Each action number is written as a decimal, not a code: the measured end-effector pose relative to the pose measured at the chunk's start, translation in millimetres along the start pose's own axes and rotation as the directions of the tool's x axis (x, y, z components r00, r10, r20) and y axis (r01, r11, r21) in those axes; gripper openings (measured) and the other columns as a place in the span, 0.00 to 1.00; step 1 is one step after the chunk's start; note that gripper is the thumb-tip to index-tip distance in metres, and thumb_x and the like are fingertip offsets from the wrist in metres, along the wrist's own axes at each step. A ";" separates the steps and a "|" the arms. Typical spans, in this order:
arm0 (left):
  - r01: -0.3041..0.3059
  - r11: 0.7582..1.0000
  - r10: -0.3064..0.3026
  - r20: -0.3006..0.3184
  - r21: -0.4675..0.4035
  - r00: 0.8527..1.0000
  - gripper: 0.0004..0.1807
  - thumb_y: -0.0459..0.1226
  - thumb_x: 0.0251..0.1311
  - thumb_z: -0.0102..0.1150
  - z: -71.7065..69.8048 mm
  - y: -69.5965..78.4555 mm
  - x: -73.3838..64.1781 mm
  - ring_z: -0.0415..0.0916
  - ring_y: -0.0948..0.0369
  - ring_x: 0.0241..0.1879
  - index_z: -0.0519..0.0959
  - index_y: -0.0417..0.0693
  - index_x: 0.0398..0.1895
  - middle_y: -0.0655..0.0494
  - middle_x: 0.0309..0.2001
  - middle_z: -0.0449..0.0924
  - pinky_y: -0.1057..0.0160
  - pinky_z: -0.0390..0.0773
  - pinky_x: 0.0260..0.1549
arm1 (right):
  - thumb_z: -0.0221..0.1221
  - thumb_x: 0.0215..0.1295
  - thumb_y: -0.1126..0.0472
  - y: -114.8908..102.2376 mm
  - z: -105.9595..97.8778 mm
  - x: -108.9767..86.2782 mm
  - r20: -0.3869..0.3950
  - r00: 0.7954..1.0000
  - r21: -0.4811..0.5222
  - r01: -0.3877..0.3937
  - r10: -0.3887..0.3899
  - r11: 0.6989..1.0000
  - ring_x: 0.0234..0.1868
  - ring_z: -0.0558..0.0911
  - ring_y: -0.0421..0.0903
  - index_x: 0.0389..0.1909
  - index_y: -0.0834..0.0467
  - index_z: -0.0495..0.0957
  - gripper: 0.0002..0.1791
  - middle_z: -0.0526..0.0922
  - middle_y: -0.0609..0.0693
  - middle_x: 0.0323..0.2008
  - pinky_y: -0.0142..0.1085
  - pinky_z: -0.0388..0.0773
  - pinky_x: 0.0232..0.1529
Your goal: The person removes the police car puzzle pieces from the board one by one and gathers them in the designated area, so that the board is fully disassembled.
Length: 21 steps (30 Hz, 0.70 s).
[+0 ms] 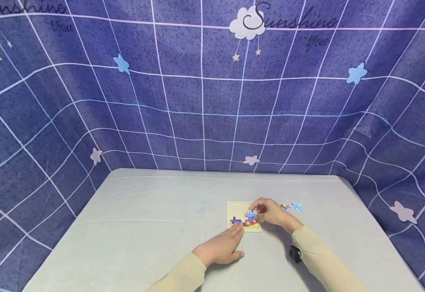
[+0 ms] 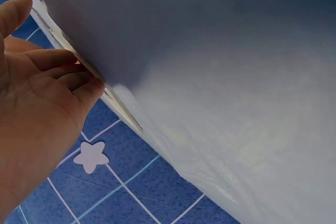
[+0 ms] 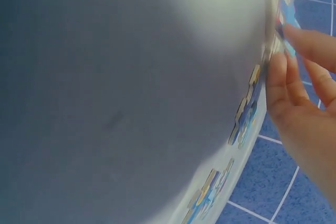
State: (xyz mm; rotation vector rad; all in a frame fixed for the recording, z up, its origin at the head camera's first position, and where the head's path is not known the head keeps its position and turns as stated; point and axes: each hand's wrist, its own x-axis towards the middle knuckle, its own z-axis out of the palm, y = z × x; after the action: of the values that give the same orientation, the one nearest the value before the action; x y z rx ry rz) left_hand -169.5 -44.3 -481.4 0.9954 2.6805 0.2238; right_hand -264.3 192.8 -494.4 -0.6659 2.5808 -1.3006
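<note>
my left hand (image 1: 222,246) lies with fingers straight and thumb spread, its fingertips on the near left part of the puzzle board (image 1: 236,208), by the purple train front (image 1: 235,221). my right hand (image 1: 270,211) comes in from the right, its thumb and fingertips narrowed in a pinch on the blue train piece (image 1: 251,213), over the board's right half. the train runs left to right, purple nose to my left, blue part to my right, so the right hand is nearer the blue end. whether the piece sits flush or slightly raised, i can't tell. a small colourful piece (image 1: 284,207) and a light blue piece (image 1: 297,207) lie on the table (image 1: 143,227) just right of the board, beyond my right wrist.
</note>
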 end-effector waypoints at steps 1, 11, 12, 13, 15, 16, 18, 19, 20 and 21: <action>0.000 1.000 0.000 0.001 -0.002 1.000 0.40 0.53 0.74 0.54 -0.3 0.0 -0.1 0.52 0.54 0.83 0.60 0.39 0.79 0.46 0.83 0.53 0.58 0.59 0.81 | 0.63 0.55 0.78 -0.2 -0.4 0.0 -0.001 1.000 0.011 -0.007 0.007 1.000 0.37 0.77 0.42 0.45 0.68 0.84 0.15 0.83 0.59 0.38 0.27 0.78 0.37; 0.001 1.000 -0.001 -0.004 0.002 1.000 0.40 0.54 0.74 0.54 0.6 -0.6 0.4 0.52 0.54 0.83 0.61 0.40 0.79 0.46 0.83 0.53 0.59 0.58 0.81 | 0.58 0.59 0.79 3.2 -2.9 -2.5 -0.016 1.000 0.105 0.012 -0.010 0.994 0.32 0.79 0.41 0.45 0.72 0.82 0.13 0.84 0.65 0.36 0.29 0.81 0.30; 0.002 1.000 -0.002 -0.005 0.002 1.000 0.40 0.53 0.74 0.54 0.7 -0.3 0.3 0.52 0.54 0.83 0.61 0.40 0.79 0.46 0.83 0.53 0.59 0.58 0.81 | 0.58 0.59 0.79 2.9 -2.6 -3.2 -0.021 1.000 0.114 0.013 -0.011 0.993 0.33 0.79 0.42 0.45 0.72 0.82 0.13 0.84 0.66 0.36 0.29 0.81 0.30; 0.002 1.000 -0.002 -0.005 0.002 1.000 0.40 0.53 0.74 0.54 0.5 0.1 0.0 0.52 0.54 0.83 0.61 0.39 0.79 0.46 0.83 0.54 0.60 0.58 0.81 | 0.58 0.59 0.78 2.2 -2.4 -4.0 -0.025 1.000 0.124 0.011 -0.008 0.992 0.34 0.79 0.42 0.45 0.72 0.82 0.14 0.84 0.66 0.36 0.29 0.81 0.31; 0.000 1.000 0.000 -0.006 0.002 1.000 0.40 0.53 0.74 0.54 0.2 0.7 -0.7 0.53 0.54 0.83 0.61 0.39 0.79 0.46 0.83 0.54 0.59 0.59 0.81 | 0.59 0.59 0.78 0.5 -2.0 -5.6 -0.035 0.999 0.137 0.004 0.000 0.991 0.35 0.80 0.43 0.46 0.73 0.82 0.13 0.84 0.68 0.37 0.30 0.82 0.32; -0.002 1.000 0.002 -0.007 0.001 1.000 0.40 0.53 0.74 0.54 0.1 0.9 -0.9 0.53 0.53 0.83 0.61 0.39 0.79 0.45 0.83 0.54 0.59 0.59 0.81 | 0.59 0.60 0.77 0.0 -2.0 -6.1 -0.045 0.999 0.144 -0.003 0.009 0.990 0.35 0.81 0.44 0.46 0.73 0.82 0.13 0.84 0.68 0.37 0.30 0.83 0.33; -0.004 1.000 0.004 -0.009 0.001 1.000 0.39 0.53 0.74 0.54 0.0 1.0 -1.0 0.53 0.53 0.82 0.61 0.39 0.79 0.45 0.82 0.54 0.60 0.59 0.81 | 0.60 0.61 0.76 -1.0 -2.8 -7.1 -0.069 0.997 0.153 -0.026 0.037 0.988 0.37 0.82 0.44 0.47 0.73 0.82 0.13 0.85 0.68 0.39 0.31 0.83 0.36; -0.006 1.000 0.006 -0.010 0.002 1.000 0.39 0.53 0.74 0.54 0.0 0.9 -0.9 0.53 0.53 0.82 0.62 0.39 0.79 0.45 0.82 0.55 0.60 0.59 0.80 | 0.60 0.61 0.75 -1.6 -4.0 -7.6 -0.079 0.995 0.160 -0.040 0.053 0.986 0.37 0.83 0.45 0.48 0.73 0.82 0.14 0.85 0.68 0.40 0.31 0.84 0.38; -0.007 1.000 0.007 -0.010 0.001 1.000 0.39 0.53 0.74 0.54 0.0 0.9 -1.0 0.53 0.53 0.82 0.61 0.38 0.79 0.45 0.82 0.54 0.60 0.59 0.81 | 0.61 0.61 0.74 -2.1 -5.6 -8.0 -0.091 0.993 0.163 -0.057 0.073 0.985 0.38 0.84 0.44 0.48 0.72 0.82 0.14 0.85 0.67 0.40 0.31 0.84 0.39; -0.007 1.000 0.007 -0.011 0.003 1.000 0.39 0.53 0.74 0.54 0.0 0.8 -1.0 0.53 0.53 0.83 0.61 0.38 0.79 0.45 0.82 0.54 0.60 0.59 0.81 | 0.62 0.61 0.73 -2.3 -7.7 -8.5 -0.101 0.991 0.170 -0.073 0.091 0.983 0.38 0.84 0.44 0.49 0.72 0.82 0.14 0.86 0.67 0.41 0.31 0.84 0.40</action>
State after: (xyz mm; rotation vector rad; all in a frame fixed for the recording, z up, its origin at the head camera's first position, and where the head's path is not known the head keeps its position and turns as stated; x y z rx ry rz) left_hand -168.3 -44.4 -481.0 1.0077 2.6882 0.2278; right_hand -258.8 201.0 -488.3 -0.4664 2.5161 -1.5430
